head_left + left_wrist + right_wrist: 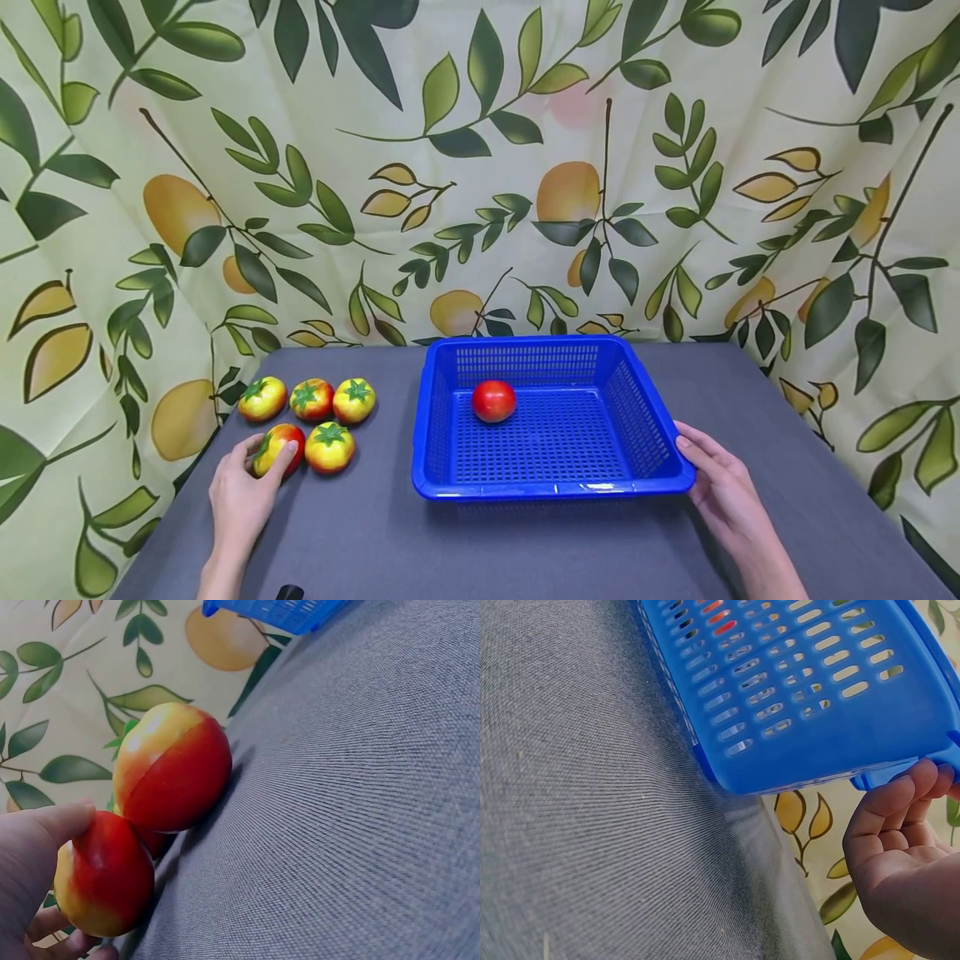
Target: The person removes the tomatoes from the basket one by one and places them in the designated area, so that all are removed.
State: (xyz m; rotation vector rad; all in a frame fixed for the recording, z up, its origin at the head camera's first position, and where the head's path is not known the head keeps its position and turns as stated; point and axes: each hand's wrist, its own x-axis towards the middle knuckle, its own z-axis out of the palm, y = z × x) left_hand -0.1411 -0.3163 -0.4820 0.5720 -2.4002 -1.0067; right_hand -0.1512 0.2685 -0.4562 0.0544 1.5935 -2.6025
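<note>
My left hand [243, 500] grips a red-and-yellow tomato [283, 442] between thumb and fingers at the left of the table; in the left wrist view this tomato [109, 877] is low, close to the cloth. Right beside it sits another red-and-yellow tomato [330, 450] with a green leafy top. A blue plastic basket [555, 490] stands in the middle, with one red tomato [493, 402] inside on its left part. My right hand [718, 479] holds the basket's right rim near the front corner; the right wrist view shows the fingers [900, 793] curled up under the rim.
Behind the held tomato, three more tomatoes [312, 400] stand in a row on the grey tablecloth [375, 542]. A leaf-patterned curtain [480, 167] closes off the back and sides. A small black object [289, 592] shows at the front edge.
</note>
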